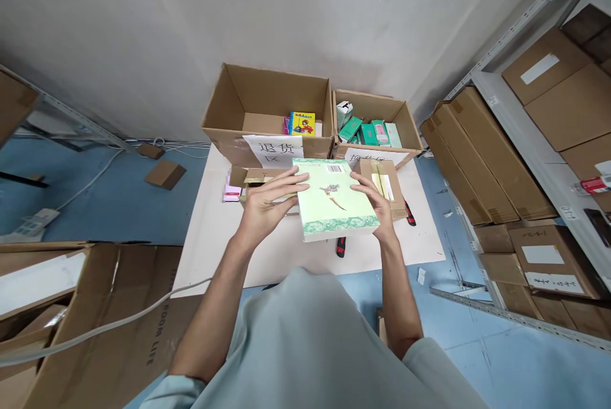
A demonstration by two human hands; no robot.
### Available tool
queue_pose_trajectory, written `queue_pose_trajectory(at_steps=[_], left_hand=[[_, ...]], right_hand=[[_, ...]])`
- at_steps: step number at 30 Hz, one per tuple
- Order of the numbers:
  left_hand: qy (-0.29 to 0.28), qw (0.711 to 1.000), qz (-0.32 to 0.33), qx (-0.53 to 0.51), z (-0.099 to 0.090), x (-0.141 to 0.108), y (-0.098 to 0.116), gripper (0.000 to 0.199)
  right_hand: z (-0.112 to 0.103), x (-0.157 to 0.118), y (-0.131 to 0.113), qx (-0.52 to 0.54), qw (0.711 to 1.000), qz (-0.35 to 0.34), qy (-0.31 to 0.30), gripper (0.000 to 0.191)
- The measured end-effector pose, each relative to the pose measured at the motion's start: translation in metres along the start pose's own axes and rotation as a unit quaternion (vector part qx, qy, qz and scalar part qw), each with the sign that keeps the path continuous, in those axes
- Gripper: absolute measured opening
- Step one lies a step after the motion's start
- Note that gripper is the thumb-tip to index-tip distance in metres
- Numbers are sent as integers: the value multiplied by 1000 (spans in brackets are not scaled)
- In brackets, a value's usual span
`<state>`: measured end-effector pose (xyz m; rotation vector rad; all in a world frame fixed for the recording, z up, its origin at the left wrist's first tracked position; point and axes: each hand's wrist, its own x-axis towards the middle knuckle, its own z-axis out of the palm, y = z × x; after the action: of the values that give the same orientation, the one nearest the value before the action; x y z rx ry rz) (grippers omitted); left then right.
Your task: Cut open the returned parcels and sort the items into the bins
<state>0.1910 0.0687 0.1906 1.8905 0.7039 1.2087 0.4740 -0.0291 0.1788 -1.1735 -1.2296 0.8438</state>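
I hold a pale green book (pixel 334 202) flat between both hands above a small white table (pixel 214 231). Its cover shows a barcode sticker and a small plant drawing. My left hand (pixel 270 202) grips its left edge, fingers spread over the cover. On the opposite edge, my right hand (pixel 377 205) clasps the book. Under the book lies an opened cardboard parcel (pixel 386 183) with taped flaps.
Two open cardboard boxes with paper labels stand at the table's back: the left box (pixel 267 110) holds a yellow book, the right box (pixel 372 119) several green packs. A red-handled cutter (pixel 340 247) lies on the table. Carton shelves (pixel 548 142) stand right, a big carton (pixel 71 320) left.
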Motion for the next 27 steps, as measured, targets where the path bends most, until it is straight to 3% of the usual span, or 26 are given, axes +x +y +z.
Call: queue_pose_trajectory(at_steps=[5, 10, 15, 18, 21, 24, 27], left_hand=[[12, 989, -147, -18, -6, -4, -4, 42], [-16, 947, -297, -117, -12, -7, -17, 89], [-76, 926, -344, -136, -21, -19, -27, 76], [-93, 925, -338, -149, -27, -24, -27, 78], [-73, 930, -331, -145, -30, -22, -23, 74], [-29, 934, -332, -130, -28, -13, -16, 62], [6, 929, -357, -101, -23, -3, -12, 56]], right_hand=[[11, -1, 10, 37, 995, 63, 61, 54], [23, -1, 25, 53, 990, 111, 75, 64], [24, -8, 28, 30, 989, 136, 40, 35], [22, -12, 25, 56, 987, 151, 9, 45], [25, -11, 20, 59, 988, 143, 16, 53], [32, -7, 12, 34, 988, 148, 38, 35], [41, -3, 5, 26, 983, 178, 45, 47]])
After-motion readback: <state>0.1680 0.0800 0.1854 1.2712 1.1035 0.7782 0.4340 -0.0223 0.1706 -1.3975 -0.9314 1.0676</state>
